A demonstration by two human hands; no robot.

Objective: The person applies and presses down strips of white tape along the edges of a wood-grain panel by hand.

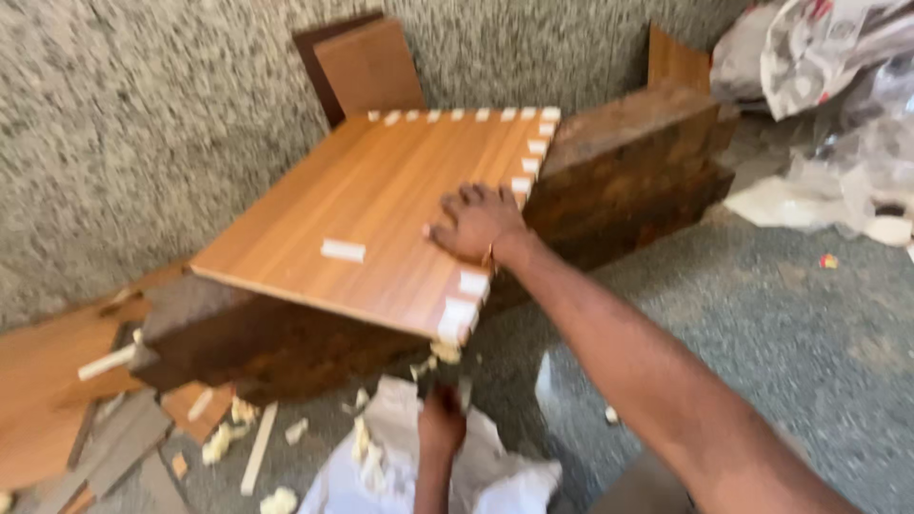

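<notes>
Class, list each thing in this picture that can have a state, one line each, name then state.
Board: lying flat on dark wooden blocks, small white pieces along two edges.
Right hand: pressed flat on the board.
Left hand: below the board's corner, closed; what it holds is unclear.
White sheet: crumpled on the floor.

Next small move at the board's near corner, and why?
Probably bring the left hand up to the near corner: the right hand already lies flat on the wooden board, and the white blocks there sit right at the edge, just above the left hand.
</notes>
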